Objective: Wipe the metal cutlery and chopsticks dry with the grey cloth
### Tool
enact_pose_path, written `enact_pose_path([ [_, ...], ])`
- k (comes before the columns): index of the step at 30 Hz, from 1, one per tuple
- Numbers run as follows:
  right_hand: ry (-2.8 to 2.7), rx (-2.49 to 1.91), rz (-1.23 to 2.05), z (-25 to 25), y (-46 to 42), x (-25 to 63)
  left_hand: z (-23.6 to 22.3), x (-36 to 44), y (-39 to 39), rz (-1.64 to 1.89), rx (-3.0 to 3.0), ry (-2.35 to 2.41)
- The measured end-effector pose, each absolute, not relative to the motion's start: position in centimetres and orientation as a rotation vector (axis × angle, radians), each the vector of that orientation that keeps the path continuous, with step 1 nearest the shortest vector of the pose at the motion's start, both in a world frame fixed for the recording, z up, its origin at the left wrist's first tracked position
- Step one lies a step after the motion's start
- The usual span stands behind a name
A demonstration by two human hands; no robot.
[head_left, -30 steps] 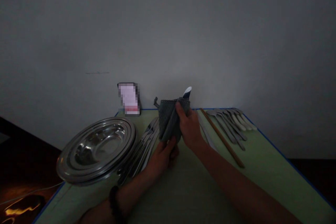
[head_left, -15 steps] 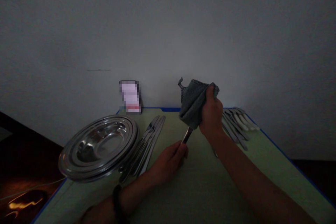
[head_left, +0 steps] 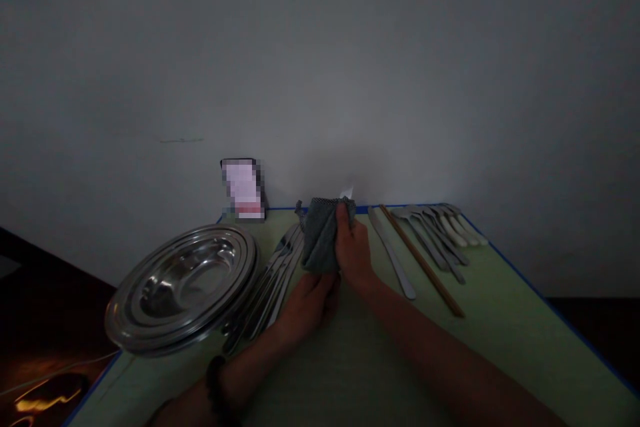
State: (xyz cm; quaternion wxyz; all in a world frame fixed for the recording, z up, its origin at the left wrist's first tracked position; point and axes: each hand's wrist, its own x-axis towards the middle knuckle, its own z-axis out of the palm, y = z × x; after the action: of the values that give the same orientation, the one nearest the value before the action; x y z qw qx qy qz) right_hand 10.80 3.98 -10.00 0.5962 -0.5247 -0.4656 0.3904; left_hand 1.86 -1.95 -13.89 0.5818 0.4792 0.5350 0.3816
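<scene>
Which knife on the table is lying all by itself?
The lone knife between the right hand and the chopsticks; the other knives lie bunched together beside the metal dishes.

No lettering can be read
The phone (head_left: 243, 187) shows only coarse pale and pink blocks, and any text on it is illegible.

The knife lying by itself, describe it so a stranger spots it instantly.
On the green table, find the right hand holding a gray cloth. Just right of it, left of the brown chopsticks, lies a silver knife. Unlike the bunched knives beside the metal plates, this one lies alone.
</scene>
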Motion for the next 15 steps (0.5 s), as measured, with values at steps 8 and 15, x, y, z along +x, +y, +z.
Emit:
enact_pose_path([
  [8, -1.107, -1.174, 0.902, -9.6, 4.3, 11.2, -13.7, 1.8, -2.1, 0.886, 1.155, 1.109],
  [15, -0.819, -1.002, 0.912, -8.6, 6.7, 13.9, -13.3, 1.7, -3.0, 0.783, 1.258, 0.896],
])
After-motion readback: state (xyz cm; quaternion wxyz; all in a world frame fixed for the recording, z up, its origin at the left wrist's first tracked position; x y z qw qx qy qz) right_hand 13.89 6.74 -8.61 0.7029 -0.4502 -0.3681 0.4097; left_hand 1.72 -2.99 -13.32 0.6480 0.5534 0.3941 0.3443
